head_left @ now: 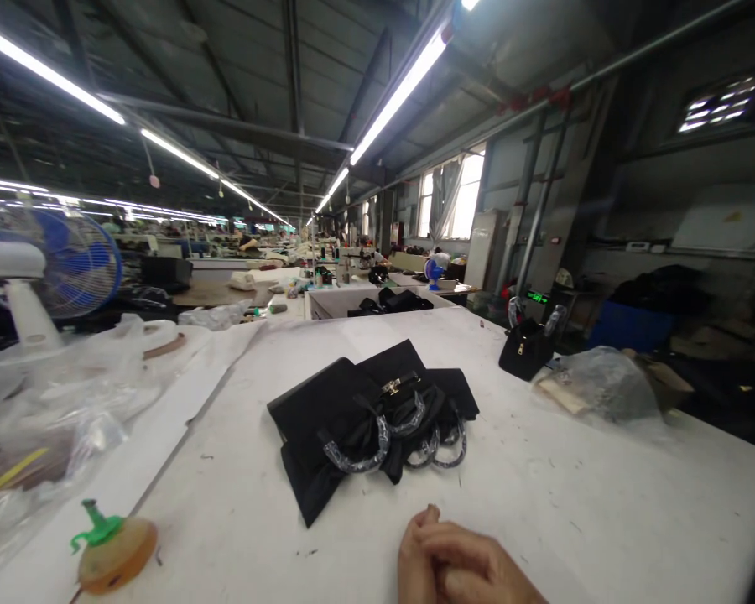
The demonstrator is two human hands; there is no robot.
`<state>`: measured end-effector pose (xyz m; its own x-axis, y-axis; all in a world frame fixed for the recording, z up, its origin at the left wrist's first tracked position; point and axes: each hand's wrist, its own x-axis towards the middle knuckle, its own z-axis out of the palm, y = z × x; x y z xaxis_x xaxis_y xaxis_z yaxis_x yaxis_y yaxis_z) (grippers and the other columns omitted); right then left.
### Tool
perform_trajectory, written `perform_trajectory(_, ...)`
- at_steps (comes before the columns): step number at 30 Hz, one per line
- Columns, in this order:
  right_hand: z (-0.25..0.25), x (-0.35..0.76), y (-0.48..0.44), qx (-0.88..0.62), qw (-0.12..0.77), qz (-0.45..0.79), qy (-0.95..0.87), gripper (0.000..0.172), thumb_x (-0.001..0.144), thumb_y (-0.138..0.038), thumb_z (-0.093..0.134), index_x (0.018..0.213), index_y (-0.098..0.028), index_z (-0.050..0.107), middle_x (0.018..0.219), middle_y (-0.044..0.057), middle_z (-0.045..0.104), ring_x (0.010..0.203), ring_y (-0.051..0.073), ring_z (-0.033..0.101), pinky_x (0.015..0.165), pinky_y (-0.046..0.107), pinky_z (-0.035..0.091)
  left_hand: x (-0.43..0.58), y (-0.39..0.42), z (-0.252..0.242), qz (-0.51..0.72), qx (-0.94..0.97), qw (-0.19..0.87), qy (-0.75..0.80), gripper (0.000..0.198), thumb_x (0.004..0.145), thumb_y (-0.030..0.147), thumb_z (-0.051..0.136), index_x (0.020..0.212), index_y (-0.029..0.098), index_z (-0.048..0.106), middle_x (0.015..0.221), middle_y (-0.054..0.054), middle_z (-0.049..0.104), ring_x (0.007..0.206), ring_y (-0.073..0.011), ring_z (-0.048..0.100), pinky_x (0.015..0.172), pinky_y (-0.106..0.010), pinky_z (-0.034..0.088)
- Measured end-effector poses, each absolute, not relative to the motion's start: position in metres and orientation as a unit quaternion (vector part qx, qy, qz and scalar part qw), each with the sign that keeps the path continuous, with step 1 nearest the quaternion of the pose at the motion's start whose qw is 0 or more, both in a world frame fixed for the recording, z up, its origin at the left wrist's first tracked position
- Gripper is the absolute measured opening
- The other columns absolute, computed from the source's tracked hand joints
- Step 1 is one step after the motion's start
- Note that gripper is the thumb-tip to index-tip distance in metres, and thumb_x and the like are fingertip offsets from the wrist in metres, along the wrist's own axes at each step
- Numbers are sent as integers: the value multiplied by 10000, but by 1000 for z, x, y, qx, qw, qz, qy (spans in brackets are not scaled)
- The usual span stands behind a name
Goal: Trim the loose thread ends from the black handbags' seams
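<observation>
At the bottom of the head view my left hand (413,558) and my right hand (478,560) are clasped together at the table's near side. Their fingers are folded against each other, and no object shows in them. Beyond them, apart from my hands, lies a pile of black handbags (333,403) on the white table (541,503). Clear plastic film wraps the curved handles (358,461) of these bags. A gold-coloured clasp (391,387) shows on one of them.
An upright black handbag (527,346) stands at the table's right edge beside a clear plastic bag (610,386). An orange pumpkin-shaped object (118,555) with a green top sits front left. Plastic-wrapped goods (101,403) and a blue fan (79,260) are on the left.
</observation>
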<state>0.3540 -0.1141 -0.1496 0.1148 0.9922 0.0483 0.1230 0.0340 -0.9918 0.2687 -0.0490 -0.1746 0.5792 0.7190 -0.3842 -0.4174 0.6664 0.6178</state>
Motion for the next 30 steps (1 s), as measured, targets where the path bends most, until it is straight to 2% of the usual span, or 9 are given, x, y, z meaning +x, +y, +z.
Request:
perform_trajectory(2, -146, 378, -106, -593, 572, 404, -398, 430, 763, -494, 593, 1078, -210, 658, 933, 72, 699, 901, 260, 638, 811, 381, 498, 272, -45, -175, 354, 215, 856, 309, 308, 753, 399, 670, 902, 145, 579, 797, -23, 614, 790, -168, 619, 695, -275, 482)
perform_trajectory(3, -147, 392, -100, -627, 601, 362, -340, 432, 765, -496, 585, 1070, -197, 648, 918, 66, 697, 882, 240, 638, 779, 350, 508, 272, -44, -175, 360, 201, 858, 306, 324, 704, 386, 718, 870, 152, 567, 730, -7, 600, 761, -161, 626, 669, -252, 460)
perform_trajectory(6, -162, 429, -77, -700, 640, 229, -218, 489, 700, -486, 652, 1103, -215, 599, 1179, 63, 612, 1033, 226, 583, 804, 288, 501, 273, -44, -175, 345, 181, 871, 299, 377, 628, 347, 775, 852, 161, 535, 636, 22, 561, 709, -148, 629, 619, -216, 405)
perform_trajectory(9, -178, 450, -50, -693, 652, 251, -178, 572, 657, -468, 704, 1140, -208, 543, 1278, 76, 535, 1073, 210, 560, 780, 264, 507, 273, -45, -174, 320, 195, 879, 294, 390, 625, 347, 773, 861, 162, 523, 617, 26, 547, 694, -147, 624, 600, -206, 385)
perform_trajectory(12, -184, 457, -26, -632, 683, 331, -156, 459, 636, -392, 749, 992, -163, 572, 969, 56, 655, 895, 178, 617, 659, 230, 510, 274, -44, -176, 320, 198, 878, 296, 395, 623, 352, 772, 860, 165, 518, 609, 30, 537, 680, -144, 620, 583, -201, 376)
perform_trajectory(14, -185, 460, -15, -594, 706, 363, -133, 347, 625, -319, 766, 860, -147, 577, 741, 18, 645, 739, 158, 627, 572, 216, 492, 275, -43, -179, 319, 199, 878, 296, 394, 621, 352, 772, 855, 166, 515, 609, 30, 538, 675, -145, 620, 577, -202, 373)
perform_trajectory(18, -184, 470, -2, -565, 725, 383, -90, 248, 639, -247, 749, 750, -128, 561, 587, 0, 592, 600, 146, 616, 460, 197, 457, 277, -42, -183, 313, 198, 880, 296, 396, 609, 346, 776, 842, 167, 510, 598, 34, 534, 665, -145, 621, 569, -203, 376)
perform_trajectory(24, -187, 470, 13, -511, 772, 376, -35, 189, 644, -104, 662, 665, -146, 480, 478, -65, 481, 388, 44, 451, 332, 128, 330, 278, -41, -185, 310, 198, 883, 291, 417, 590, 352, 785, 831, 168, 499, 567, 42, 526, 616, -129, 613, 527, -184, 371)
perform_trajectory(30, -165, 482, -1, -489, 823, 289, -11, 364, 624, -179, 669, 599, -201, 307, 384, -145, 277, 287, 3, 207, 268, 119, 151, 282, -39, -190, 326, 218, 873, 289, 470, 542, 415, 794, 826, 165, 514, 555, 36, 535, 577, -134, 600, 500, -182, 361)
